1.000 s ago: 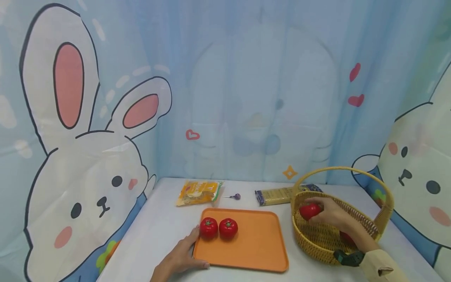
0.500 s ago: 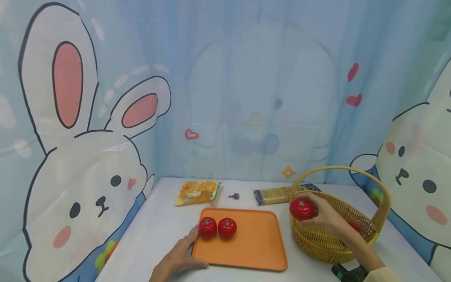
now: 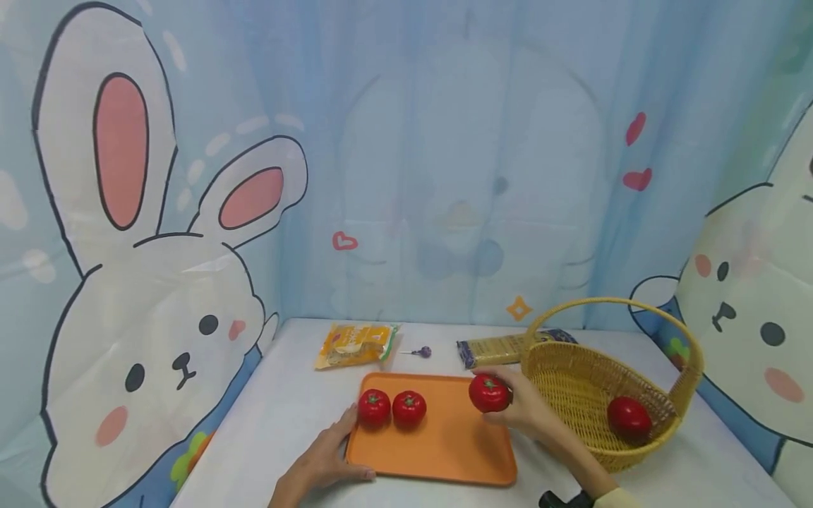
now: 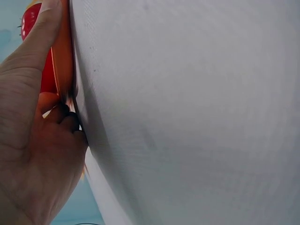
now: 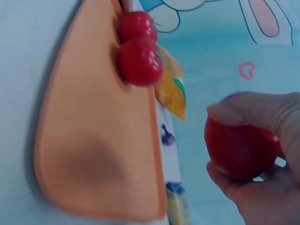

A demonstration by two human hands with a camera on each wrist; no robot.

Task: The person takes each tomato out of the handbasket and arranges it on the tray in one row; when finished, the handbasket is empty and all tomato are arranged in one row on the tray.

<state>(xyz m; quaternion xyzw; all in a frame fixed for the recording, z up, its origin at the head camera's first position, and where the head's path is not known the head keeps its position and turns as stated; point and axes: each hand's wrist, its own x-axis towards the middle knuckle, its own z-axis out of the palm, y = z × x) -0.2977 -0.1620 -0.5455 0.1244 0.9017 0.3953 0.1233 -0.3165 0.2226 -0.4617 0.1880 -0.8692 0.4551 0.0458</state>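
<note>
My right hand (image 3: 517, 398) holds a red tomato (image 3: 490, 393) between thumb and fingers, above the right part of the orange tray (image 3: 457, 451). In the right wrist view the held tomato (image 5: 241, 145) is raised off the tray, which carries a shadow. Two more tomatoes with green stems, the left one (image 3: 374, 408) and its neighbour (image 3: 409, 409), sit side by side on the tray's left part. My left hand (image 3: 322, 458) rests at the tray's front left corner, fingers along the left edge, thumb by the front edge. The left wrist view shows that thumb (image 4: 40, 37) against the tray's side.
A yellow wicker basket (image 3: 552, 437) with a tall handle stands right of the tray, one red tomato-like fruit (image 3: 629, 418) inside. Behind the tray lie a yellow food packet (image 3: 357, 346), a small purple-headed item (image 3: 424, 351) and a long yellow-and-blue packet (image 3: 498, 349).
My right hand has lifted the tomato out of the basket and carried it left over the tray. My left hand and the two tray tomatoes have stayed put.
</note>
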